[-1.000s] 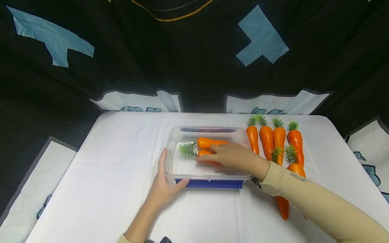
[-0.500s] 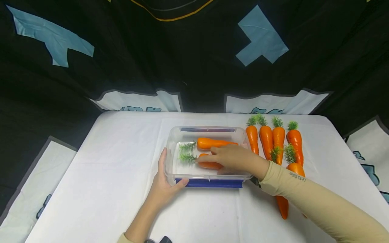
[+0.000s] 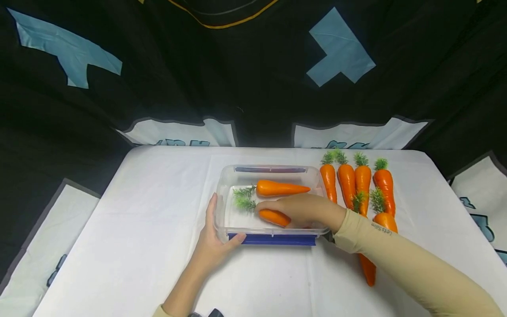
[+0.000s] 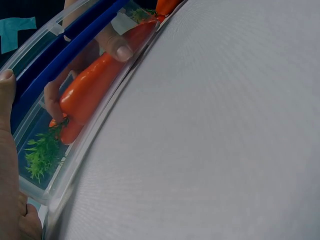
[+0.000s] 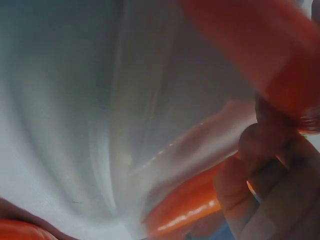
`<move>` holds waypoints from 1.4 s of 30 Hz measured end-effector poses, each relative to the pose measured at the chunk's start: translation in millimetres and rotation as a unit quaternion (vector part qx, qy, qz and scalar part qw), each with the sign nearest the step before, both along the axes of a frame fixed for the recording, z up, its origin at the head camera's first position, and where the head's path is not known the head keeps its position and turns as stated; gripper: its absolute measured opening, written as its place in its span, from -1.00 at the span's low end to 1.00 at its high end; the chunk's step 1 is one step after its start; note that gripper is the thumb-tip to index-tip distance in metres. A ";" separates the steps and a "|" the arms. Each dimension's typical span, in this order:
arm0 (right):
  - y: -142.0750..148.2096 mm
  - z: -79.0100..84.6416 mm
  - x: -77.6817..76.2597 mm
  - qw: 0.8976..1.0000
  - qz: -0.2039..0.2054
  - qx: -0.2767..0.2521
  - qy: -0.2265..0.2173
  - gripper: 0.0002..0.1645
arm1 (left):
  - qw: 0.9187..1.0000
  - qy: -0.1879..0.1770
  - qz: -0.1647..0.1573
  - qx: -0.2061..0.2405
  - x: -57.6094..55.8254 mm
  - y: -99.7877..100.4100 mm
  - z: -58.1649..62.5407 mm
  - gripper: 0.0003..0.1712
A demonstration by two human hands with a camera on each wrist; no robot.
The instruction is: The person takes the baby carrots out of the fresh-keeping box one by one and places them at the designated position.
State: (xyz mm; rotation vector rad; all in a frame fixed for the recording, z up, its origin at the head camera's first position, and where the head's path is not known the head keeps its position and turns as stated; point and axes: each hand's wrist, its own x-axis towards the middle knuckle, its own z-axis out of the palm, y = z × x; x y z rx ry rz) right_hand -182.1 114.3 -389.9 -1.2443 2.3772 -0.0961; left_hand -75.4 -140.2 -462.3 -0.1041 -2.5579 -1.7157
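A clear plastic food container (image 3: 233,229) with blue clip flaps stands mid-table in the head view. My left hand (image 3: 211,246) grips its front left corner, thumb by the front blue flap (image 3: 273,240), fingers along the side wall. Inside, a back carrot (image 3: 279,188) with feathery green leaves lies crosswise, tip to the right. My right hand (image 3: 306,209) reaches in over the right side and holds a second carrot (image 3: 273,217) near the front wall. Through the wall in the left wrist view, my thumb and fingers show around this carrot (image 4: 95,82); the palm hides its tip in the head view.
Right of the container, several leafy carrots (image 3: 346,185) lie side by side. More carrots (image 3: 384,220) lie nearer, partly under my right sleeve (image 3: 416,255). The white-covered table (image 3: 130,246) ends at a black curtain (image 3: 257,88) behind.
My right hand's fingers have drawn toward the front, from between the two carrots onto the front one. That carrot has shifted toward the front wall and angled slightly. The left hand has stayed put.
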 end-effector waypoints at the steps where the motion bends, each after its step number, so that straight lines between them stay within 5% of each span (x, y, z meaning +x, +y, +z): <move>1: 0.1 -0.3 -0.9 1.000 -0.010 0.003 -0.010 -0.04 | 1.000 0.001 0.001 0.000 0.1 0.1 0.0 0.37; 5: 1.8 -1.8 -3.0 0.999 -0.035 0.014 -0.033 0.02 | 1.000 0.000 0.000 -0.003 0.4 0.7 -0.5 0.37; 14: 2.9 -1.8 0.7 1.000 -0.005 0.009 0.016 -0.05 | 1.000 0.003 0.000 -0.005 1.2 0.2 0.3 0.37; 26: -1.1 -1.2 -0.1 0.997 -0.053 0.042 -0.024 0.02 | 1.000 0.008 -0.004 0.004 0.7 -0.2 -0.4 0.37; 42: 5.2 1.3 -4.2 0.996 -0.076 -0.038 -0.024 0.12 | 1.000 -0.003 0.001 -0.005 0.5 -0.3 -0.3 0.36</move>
